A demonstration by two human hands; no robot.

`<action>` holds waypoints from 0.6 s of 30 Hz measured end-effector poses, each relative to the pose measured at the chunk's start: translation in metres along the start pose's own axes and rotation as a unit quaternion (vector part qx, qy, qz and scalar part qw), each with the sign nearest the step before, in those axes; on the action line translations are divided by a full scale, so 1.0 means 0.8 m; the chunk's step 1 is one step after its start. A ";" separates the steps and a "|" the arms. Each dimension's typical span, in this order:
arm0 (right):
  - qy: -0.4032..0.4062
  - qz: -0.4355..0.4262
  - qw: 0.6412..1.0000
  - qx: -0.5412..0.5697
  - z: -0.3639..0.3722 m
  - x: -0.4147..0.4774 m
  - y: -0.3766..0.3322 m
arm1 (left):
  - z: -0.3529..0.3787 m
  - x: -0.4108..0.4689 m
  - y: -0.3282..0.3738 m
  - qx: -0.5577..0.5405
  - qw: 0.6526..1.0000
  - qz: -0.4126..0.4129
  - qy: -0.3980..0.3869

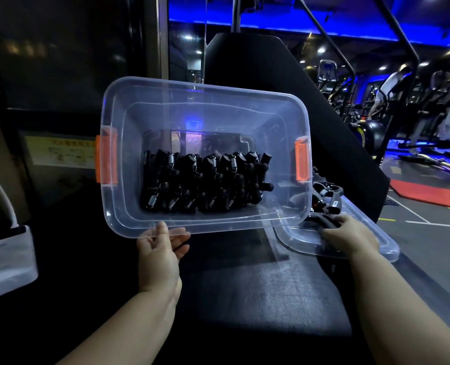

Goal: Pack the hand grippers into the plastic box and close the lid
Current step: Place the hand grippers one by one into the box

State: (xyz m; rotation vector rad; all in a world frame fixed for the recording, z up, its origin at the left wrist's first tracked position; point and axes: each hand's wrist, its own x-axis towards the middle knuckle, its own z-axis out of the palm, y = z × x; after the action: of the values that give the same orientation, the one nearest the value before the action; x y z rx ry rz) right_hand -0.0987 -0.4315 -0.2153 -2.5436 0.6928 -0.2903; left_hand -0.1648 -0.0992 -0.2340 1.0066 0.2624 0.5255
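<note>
The clear plastic box [113, 106] is tipped with its open top toward the camera above the dark padded surface [258, 291]. It has an orange latch [106, 159] at each end and rows of black hand grippers [200, 180] packed against its bottom, and the left hand [158, 248] has its grip pinching the near rim, thumb on top and fingers beneath. Just right of the box the clear lid [384, 246] lies flat with a few loose grippers [326, 196] on it, and the right hand [350, 235] has its grip curled over the black handle of the nearest gripper [324, 219].
</note>
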 end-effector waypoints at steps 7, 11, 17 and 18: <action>-0.093 -0.078 0.991 0.048 -0.026 -0.004 0.017 | 0.001 -0.002 0.002 0.003 1.000 0.003 0.006; -0.039 -0.093 0.993 -0.060 -0.012 0.000 0.007 | 0.001 0.000 0.001 0.002 1.000 0.006 0.005; -0.035 -0.136 0.982 -0.123 -0.010 -0.026 -0.013 | 0.002 -0.001 -0.001 0.003 1.000 0.007 0.005; -0.032 -0.140 0.981 -0.129 -0.010 -0.027 -0.013 | 0.002 -0.001 -0.001 0.002 1.000 0.008 0.005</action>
State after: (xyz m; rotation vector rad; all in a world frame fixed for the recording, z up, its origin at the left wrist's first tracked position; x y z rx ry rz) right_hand -0.1152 -0.4154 -0.2049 -2.8886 0.3642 -0.2217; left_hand -0.1643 -0.1007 -0.2341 1.0117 0.2648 0.5439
